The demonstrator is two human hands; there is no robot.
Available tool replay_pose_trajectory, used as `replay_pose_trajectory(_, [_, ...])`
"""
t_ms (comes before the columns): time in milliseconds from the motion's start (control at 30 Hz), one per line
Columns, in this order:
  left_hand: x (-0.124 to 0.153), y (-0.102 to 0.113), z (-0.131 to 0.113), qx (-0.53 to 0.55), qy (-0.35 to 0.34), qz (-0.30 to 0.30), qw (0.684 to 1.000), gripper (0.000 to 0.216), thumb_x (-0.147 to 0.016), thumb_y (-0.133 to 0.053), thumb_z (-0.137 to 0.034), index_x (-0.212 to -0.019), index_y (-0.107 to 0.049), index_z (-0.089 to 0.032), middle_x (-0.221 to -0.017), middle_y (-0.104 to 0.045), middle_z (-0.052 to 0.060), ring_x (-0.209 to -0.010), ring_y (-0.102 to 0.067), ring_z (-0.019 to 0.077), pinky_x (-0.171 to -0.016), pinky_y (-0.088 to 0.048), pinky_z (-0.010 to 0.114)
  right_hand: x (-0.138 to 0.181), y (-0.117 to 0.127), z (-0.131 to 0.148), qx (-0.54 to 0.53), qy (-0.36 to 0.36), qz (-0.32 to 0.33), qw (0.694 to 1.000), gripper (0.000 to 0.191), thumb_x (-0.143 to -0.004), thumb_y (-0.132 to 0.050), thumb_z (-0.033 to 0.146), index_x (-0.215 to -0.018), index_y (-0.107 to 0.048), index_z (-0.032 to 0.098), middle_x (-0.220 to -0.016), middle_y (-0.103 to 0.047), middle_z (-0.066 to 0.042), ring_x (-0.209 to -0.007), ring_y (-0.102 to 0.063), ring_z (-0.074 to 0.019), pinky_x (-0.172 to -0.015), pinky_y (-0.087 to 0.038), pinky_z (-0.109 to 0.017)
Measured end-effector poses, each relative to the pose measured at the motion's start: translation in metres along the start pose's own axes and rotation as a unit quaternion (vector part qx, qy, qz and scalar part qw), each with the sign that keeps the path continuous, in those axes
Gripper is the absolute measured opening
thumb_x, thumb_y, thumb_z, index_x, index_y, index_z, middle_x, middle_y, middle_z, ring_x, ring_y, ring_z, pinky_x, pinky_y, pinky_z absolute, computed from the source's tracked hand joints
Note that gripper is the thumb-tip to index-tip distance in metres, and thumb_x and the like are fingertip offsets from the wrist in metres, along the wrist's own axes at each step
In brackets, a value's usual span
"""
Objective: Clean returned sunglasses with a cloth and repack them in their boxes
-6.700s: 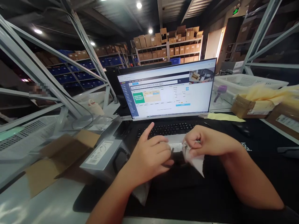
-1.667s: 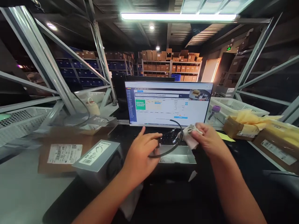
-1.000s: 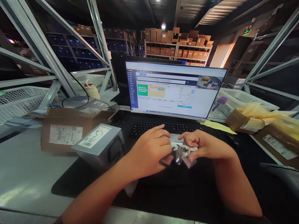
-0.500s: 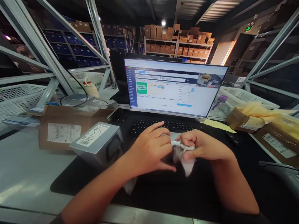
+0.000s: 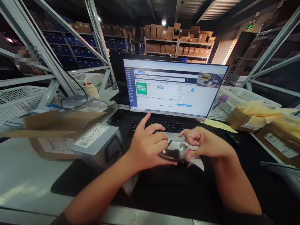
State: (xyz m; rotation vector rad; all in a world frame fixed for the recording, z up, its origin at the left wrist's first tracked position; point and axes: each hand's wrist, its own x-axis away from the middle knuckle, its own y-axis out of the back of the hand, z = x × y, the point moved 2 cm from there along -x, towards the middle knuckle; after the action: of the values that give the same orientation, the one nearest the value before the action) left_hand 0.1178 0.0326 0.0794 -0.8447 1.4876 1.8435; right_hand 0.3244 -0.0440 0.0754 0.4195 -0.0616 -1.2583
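A shiny dark object (image 5: 172,152) with a rounded lower edge and a clear or reflective upper part lies between my hands above the black mat. My left hand (image 5: 148,145) is closed around its left side, thumb below and index finger raised. With bent fingers, my right hand (image 5: 199,143) pinches crumpled white wrapping (image 5: 198,162) against the right side; the wrapping's lower end hangs with a zigzag edge. What exactly the object is, I cannot tell. A grey box (image 5: 98,143) with a white label stands left of my left hand. Under my left forearm shows a translucent bag-like piece (image 5: 130,186).
Behind my hands are a keyboard (image 5: 174,126) and a lit monitor (image 5: 164,90). An open cardboard carton (image 5: 56,147) stands at left. To the right lie a mouse (image 5: 233,139), a yellow sheet (image 5: 220,125) and cardboard boxes (image 5: 278,140) with yellow wrapping.
The white wrapping has shifted right, and more of the shiny dark object shows between my hands. My left index finger has lifted. The carton at left now shows spread flaps.
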Motion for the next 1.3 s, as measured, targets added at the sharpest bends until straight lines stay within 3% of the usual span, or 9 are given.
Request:
replay_pose_trajectory(100, [-0.002,0.0,-0.001,0.031,-0.002,0.012,0.999,0.047,-0.079,-0.073,-0.064,-0.07,-0.059,-0.02,-0.074,-0.071,-0.001,-0.092,-0.067,0.0219,-0.123,-0.027,0.058,0.0,0.003,0.001,0.0,0.035,0.03,0.999,0.069,-0.073,-0.088,0.042,-0.06,-0.024,0.02,-0.06,-0.026,0.008,-0.06,-0.028,-0.0091,-0.058,-0.027,-0.027])
replay_pose_trajectory(300, [0.004,-0.013,-0.009,0.02,-0.049,0.027,0.998,0.033,-0.092,-0.063,-0.04,-0.067,-0.056,-0.02,-0.068,-0.065,-0.002,-0.09,-0.067,0.0188,-0.123,-0.03,0.053,-0.009,-0.034,0.01,0.057,-0.031,-0.117,0.991,0.064,-0.074,-0.084,0.044,-0.063,-0.026,0.021,-0.061,-0.029,0.008,-0.06,-0.022,-0.0088,-0.05,-0.017,-0.025])
replay_pose_trajectory(467, [0.001,-0.003,-0.004,0.009,-0.034,0.005,0.999,0.037,-0.085,-0.071,-0.051,-0.07,-0.057,-0.021,-0.072,-0.071,-0.003,-0.089,-0.069,0.0209,-0.122,-0.025,0.056,-0.005,-0.01,0.001,-0.001,-0.01,0.003,1.0,0.069,-0.068,-0.089,0.046,-0.06,-0.025,0.021,-0.061,-0.026,0.008,-0.059,-0.023,-0.0085,-0.055,-0.027,-0.024])
replay_pose_trajectory(633, [-0.002,0.003,-0.002,0.03,-0.017,0.002,0.999,0.043,-0.077,-0.077,-0.059,-0.069,-0.058,-0.021,-0.072,-0.072,-0.003,-0.089,-0.069,0.021,-0.122,-0.027,0.055,-0.005,0.002,0.0,-0.015,0.056,0.031,0.998,0.073,-0.07,-0.089,0.051,-0.058,-0.023,0.021,-0.057,-0.02,0.011,-0.058,-0.025,-0.009,-0.092,-0.041,-0.036])
replay_pose_trajectory(867, [0.001,0.001,-0.005,0.027,-0.047,0.007,0.999,0.039,-0.087,-0.07,-0.054,-0.068,-0.058,-0.021,-0.071,-0.07,-0.003,-0.09,-0.069,0.0199,-0.124,-0.023,0.053,-0.007,-0.029,0.013,0.007,-0.013,-0.074,0.997,0.068,-0.073,-0.085,0.053,-0.062,-0.026,0.021,-0.061,-0.026,0.008,-0.058,-0.022,-0.0087,-0.051,-0.024,-0.023])
replay_pose_trajectory(967, [0.0,0.013,-0.003,0.05,-0.023,-0.02,0.998,0.044,-0.076,-0.078,-0.063,-0.073,-0.062,-0.021,-0.074,-0.073,-0.003,-0.092,-0.069,0.022,-0.124,-0.022,0.055,-0.002,-0.017,0.015,-0.038,0.054,-0.007,0.998,0.071,-0.075,-0.085,0.051,-0.058,-0.023,0.021,-0.058,-0.021,0.008,-0.06,-0.03,-0.0097,-0.079,-0.046,-0.03])
replay_pose_trajectory(1067, [-0.002,0.021,0.0,0.081,-0.006,-0.029,0.996,0.046,-0.074,-0.079,-0.065,-0.075,-0.064,-0.022,-0.075,-0.074,-0.004,-0.093,-0.068,0.0226,-0.123,-0.022,0.057,0.002,-0.007,0.015,-0.056,0.1,0.014,0.993,0.072,-0.077,-0.084,0.051,-0.056,-0.022,0.021,-0.057,-0.019,0.009,-0.059,-0.03,-0.0096,-0.106,-0.041,-0.04])
replay_pose_trajectory(1200, [-0.003,0.018,0.005,0.09,0.007,0.001,0.996,0.047,-0.072,-0.079,-0.066,-0.077,-0.065,-0.022,-0.085,-0.078,-0.002,-0.101,-0.068,0.0256,-0.125,-0.014,0.057,0.003,-0.005,0.014,-0.042,0.105,-0.015,0.994,0.073,-0.075,-0.086,0.049,-0.057,-0.021,0.02,-0.057,-0.017,0.011,-0.055,-0.02,-0.0082,-0.108,-0.041,-0.04])
replay_pose_trajectory(1300, [0.0,0.011,0.015,0.049,0.036,0.034,0.998,0.062,-0.071,-0.074,-0.072,-0.107,-0.07,-0.022,-0.116,-0.076,0.007,-0.12,-0.062,0.0317,-0.126,-0.011,0.058,0.005,-0.002,0.015,0.01,0.095,-0.076,0.993,0.07,-0.077,-0.084,0.047,-0.059,-0.021,0.02,-0.057,-0.018,0.01,-0.057,-0.024,-0.0093,-0.107,-0.042,-0.041])
